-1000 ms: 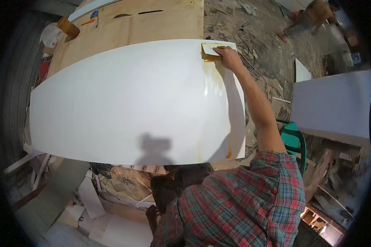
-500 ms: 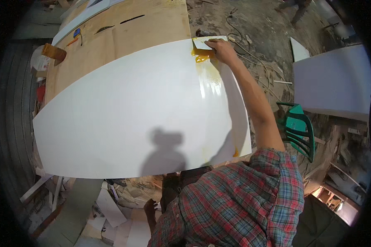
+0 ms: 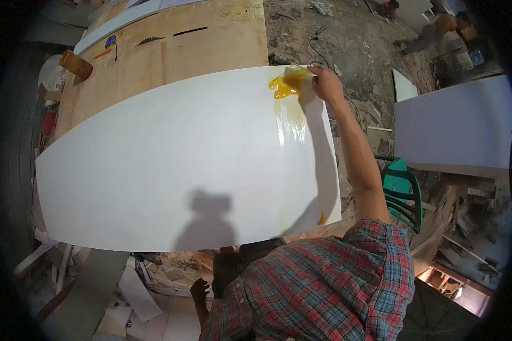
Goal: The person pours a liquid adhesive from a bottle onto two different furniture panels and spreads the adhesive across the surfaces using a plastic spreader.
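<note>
A large white panel (image 3: 153,153) lies in front of me on a wooden table. Thick yellow glue (image 3: 285,86) sits in a glossy patch near its far right corner, with a thin wet smear (image 3: 292,122) running from it toward me. At that corner my right hand (image 3: 327,86) is closed on a thin flat spreader (image 3: 302,69), seen nearly edge-on just above the glue. Down by my body hangs my left hand (image 3: 199,288), fingers loosely apart and holding nothing. A small yellow drip (image 3: 322,218) marks the near right edge.
On the bare wood (image 3: 170,54) lie a blue tape measure (image 3: 110,42), an orange pencil-like tool (image 3: 103,53) and two dark thin pieces. A brown cylinder (image 3: 76,65) stands at the left. To the right are a green chair (image 3: 401,190), a pale panel (image 3: 452,125) and people.
My right hand has moved slightly right and nearer, tipping the spreader from broadside to edge-on. The yellow glue patch beneath is now exposed and wider. My left hand still hangs down.
</note>
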Tool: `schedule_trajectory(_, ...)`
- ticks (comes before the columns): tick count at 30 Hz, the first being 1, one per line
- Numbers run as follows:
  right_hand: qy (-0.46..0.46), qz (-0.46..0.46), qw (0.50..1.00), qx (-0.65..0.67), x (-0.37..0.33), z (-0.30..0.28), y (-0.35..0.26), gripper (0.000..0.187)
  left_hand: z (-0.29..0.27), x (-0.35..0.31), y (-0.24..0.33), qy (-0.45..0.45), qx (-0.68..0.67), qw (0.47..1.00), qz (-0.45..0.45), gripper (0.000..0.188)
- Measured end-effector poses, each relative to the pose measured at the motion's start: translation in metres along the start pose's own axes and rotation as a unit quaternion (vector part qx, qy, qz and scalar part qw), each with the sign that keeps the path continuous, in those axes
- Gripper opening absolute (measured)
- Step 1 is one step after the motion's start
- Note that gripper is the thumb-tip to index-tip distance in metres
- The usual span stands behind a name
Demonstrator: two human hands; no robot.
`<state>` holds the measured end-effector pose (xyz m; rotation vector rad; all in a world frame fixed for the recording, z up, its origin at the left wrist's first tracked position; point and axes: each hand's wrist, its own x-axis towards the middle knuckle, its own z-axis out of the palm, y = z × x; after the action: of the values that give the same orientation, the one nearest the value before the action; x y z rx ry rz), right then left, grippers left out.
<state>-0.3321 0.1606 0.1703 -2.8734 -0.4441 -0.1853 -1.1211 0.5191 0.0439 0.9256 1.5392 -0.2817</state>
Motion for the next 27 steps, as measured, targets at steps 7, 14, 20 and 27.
schedule_trajectory(7,0.095,-0.174,0.978,-0.059,-0.019,0.012,-0.056,0.038,0.007,0.002,-0.015,0.033,0.037,0.999,0.02,0.046)
schedule_trajectory(14,-0.324,-0.192,0.905,0.196,-0.151,-0.024,-0.182,0.012,0.012,0.01,-0.013,0.027,0.029,0.999,0.021,0.043)
schedule_trajectory(20,-0.067,0.097,0.992,0.045,0.045,-0.009,-0.02,0.039,0.008,0.015,-0.007,0.011,0.001,1.0,0.02,0.042)
schedule_trajectory(27,-0.089,0.035,0.993,-0.067,0.112,0.048,-0.015,0.037,0.021,0.003,-0.026,0.036,0.031,0.999,0.023,0.041)
